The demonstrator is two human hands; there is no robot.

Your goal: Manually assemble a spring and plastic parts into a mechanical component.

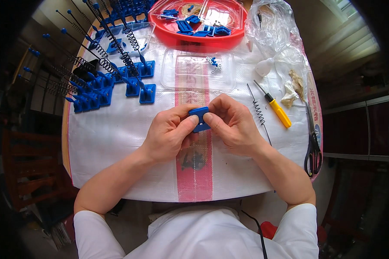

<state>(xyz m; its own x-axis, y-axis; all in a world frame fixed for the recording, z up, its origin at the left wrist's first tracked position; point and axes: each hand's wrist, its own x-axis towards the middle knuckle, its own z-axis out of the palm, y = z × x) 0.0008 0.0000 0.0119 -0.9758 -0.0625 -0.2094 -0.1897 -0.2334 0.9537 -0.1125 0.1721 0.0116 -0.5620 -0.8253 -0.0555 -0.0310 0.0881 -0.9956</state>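
Observation:
A small blue plastic base plate (200, 113) is held up over the middle of the table between both hands. My left hand (168, 131) pinches its left side, thumb on top and fingers curled underneath. With its thumb pressed on the right part, my right hand (235, 125) closes on the plate too. The fingers hide much of the piece. To the right of my right hand lies a black wire (258, 111) with a coiled middle. A screwdriver (277, 110) with a yellow handle rests beside it.
Blue bases with black spring wires (90, 97) stand in rows at left. A clear tray (170, 71) holds small white and blue parts (213, 64). Behind it, a red basin (160, 30) holds blue pieces. Black scissors (312, 151) and a plastic bag (270, 30) lie at right.

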